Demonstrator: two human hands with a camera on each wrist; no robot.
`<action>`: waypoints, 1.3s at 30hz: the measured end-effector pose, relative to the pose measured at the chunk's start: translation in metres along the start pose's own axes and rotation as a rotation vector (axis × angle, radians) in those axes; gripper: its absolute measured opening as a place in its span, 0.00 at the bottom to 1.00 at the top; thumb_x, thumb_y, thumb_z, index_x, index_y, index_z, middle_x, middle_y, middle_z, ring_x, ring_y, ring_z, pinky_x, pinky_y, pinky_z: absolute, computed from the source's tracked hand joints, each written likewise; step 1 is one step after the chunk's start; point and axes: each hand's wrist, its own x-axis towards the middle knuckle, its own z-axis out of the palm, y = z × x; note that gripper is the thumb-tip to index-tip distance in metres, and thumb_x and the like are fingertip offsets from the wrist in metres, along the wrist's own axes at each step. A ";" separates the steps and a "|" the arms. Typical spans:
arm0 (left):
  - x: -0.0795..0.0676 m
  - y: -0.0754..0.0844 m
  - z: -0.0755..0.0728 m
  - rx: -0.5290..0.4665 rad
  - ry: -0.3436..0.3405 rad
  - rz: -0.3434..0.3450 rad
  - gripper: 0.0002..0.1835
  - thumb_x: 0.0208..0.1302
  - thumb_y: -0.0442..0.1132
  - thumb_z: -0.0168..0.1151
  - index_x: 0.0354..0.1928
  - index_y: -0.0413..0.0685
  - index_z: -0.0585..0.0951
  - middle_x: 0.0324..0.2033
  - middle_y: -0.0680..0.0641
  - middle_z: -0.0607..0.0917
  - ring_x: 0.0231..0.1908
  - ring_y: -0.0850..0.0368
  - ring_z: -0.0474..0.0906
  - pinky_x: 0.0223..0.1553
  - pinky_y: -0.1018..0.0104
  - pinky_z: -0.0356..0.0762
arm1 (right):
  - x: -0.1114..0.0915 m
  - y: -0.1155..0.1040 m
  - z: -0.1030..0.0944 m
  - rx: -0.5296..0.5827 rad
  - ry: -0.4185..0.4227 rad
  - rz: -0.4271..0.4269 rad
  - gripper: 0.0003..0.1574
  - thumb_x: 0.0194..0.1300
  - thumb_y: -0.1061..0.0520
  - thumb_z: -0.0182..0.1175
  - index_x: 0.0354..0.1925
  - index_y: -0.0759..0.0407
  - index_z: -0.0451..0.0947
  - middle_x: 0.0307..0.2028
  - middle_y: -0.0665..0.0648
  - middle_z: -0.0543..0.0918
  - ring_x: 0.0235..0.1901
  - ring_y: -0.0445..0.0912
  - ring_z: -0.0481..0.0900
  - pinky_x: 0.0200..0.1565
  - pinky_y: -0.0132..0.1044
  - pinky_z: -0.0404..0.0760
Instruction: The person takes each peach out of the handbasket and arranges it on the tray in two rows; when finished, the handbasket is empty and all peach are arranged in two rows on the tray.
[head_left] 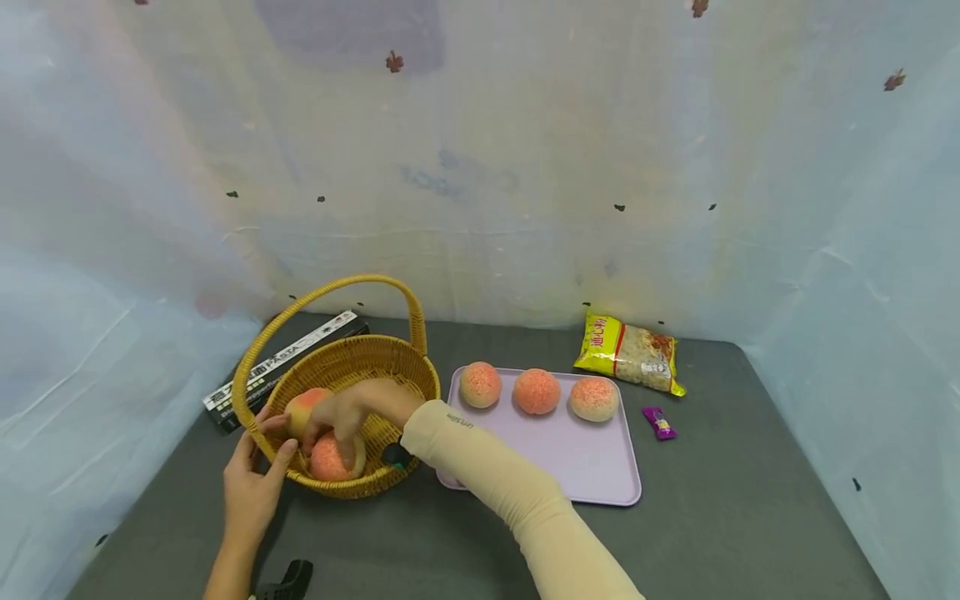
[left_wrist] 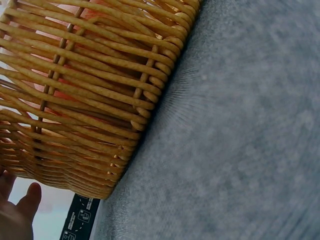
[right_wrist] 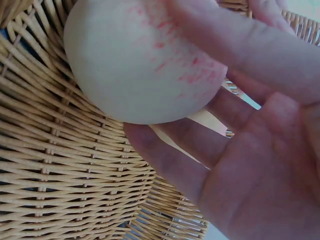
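Observation:
A yellow wicker basket [head_left: 382, 356] with a tall hoop handle stands on the left of the table. Inside it my right hand [head_left: 347, 414] grips a pink-and-cream peach [head_left: 328, 460]. The right wrist view shows the thumb over this peach [right_wrist: 125, 65] and the fingers curled under it, against the woven wall. Another peach [head_left: 302, 407] lies beside it in the basket, partly covered by the hand. My left hand [head_left: 253, 492] holds the basket's left rim near the foot of the handle, thumb in front. In the left wrist view the basket's woven side [left_wrist: 85, 100] fills the upper left.
Right of the basket, a lilac tray [head_left: 577, 475] bears three peaches [head_left: 537, 392] along its back. A yellow pasta bag [head_left: 630, 352] and a purple wrapped sweet [head_left: 659, 422] lie beyond it. Behind the basket is a black pasta box [head_left: 300, 350]. Plastic sheeting encloses the table.

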 end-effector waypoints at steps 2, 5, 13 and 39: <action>0.000 0.001 0.001 -0.001 -0.002 -0.006 0.20 0.64 0.23 0.63 0.58 0.33 0.77 0.62 0.40 0.77 0.69 0.55 0.65 0.58 0.80 0.67 | 0.000 0.002 0.000 -0.002 -0.001 -0.002 0.46 0.55 0.63 0.75 0.69 0.52 0.71 0.65 0.43 0.71 0.60 0.31 0.67 0.53 0.19 0.66; 0.001 0.000 0.001 -0.003 0.000 -0.007 0.20 0.64 0.23 0.63 0.58 0.33 0.78 0.61 0.39 0.78 0.69 0.54 0.65 0.58 0.80 0.67 | -0.002 0.005 -0.001 -0.009 -0.004 -0.027 0.44 0.54 0.62 0.76 0.68 0.54 0.72 0.64 0.45 0.73 0.59 0.31 0.69 0.53 0.19 0.67; 0.001 -0.004 -0.001 0.005 0.018 -0.001 0.20 0.64 0.22 0.63 0.58 0.33 0.77 0.58 0.39 0.79 0.70 0.55 0.64 0.59 0.80 0.66 | -0.015 0.014 -0.007 0.057 0.028 -0.096 0.43 0.53 0.62 0.77 0.66 0.58 0.73 0.62 0.48 0.76 0.58 0.33 0.70 0.54 0.19 0.67; 0.000 -0.003 0.001 0.026 0.014 0.004 0.19 0.64 0.24 0.64 0.57 0.34 0.78 0.62 0.39 0.77 0.69 0.56 0.65 0.59 0.82 0.65 | -0.132 0.067 -0.014 0.292 0.362 -0.267 0.36 0.61 0.57 0.70 0.66 0.57 0.73 0.59 0.50 0.78 0.53 0.41 0.78 0.56 0.37 0.76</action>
